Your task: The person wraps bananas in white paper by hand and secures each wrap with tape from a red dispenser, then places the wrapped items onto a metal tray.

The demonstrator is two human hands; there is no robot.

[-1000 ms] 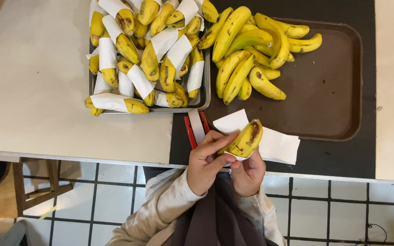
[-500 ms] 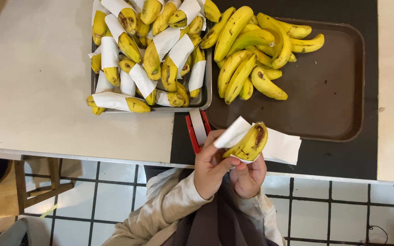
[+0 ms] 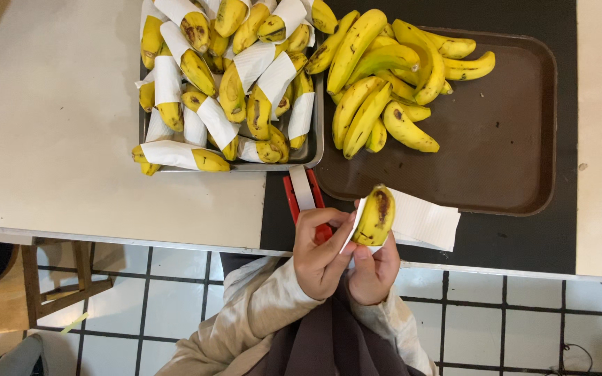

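Observation:
Both hands hold one small yellow banana (image 3: 375,216) with a brown spot, at the table's near edge. My left hand (image 3: 322,252) presses a white paper strip (image 3: 352,226) against the banana's left side. My right hand (image 3: 375,273) grips the banana's lower end from below. Under the banana lies a stack of white paper sheets (image 3: 423,221). A red tape dispenser (image 3: 302,193) sits just left of the hands.
A metal tray (image 3: 315,143) at the back left is piled with several paper-wrapped bananas (image 3: 226,83). A brown tray (image 3: 510,132) on the right holds several unwrapped bananas (image 3: 384,76). A wooden stool (image 3: 43,278) stands on the tiled floor at the left.
The paper strip has been folded closer round the banana's left side. The banana has turned more upright and both hands have shifted slightly right.

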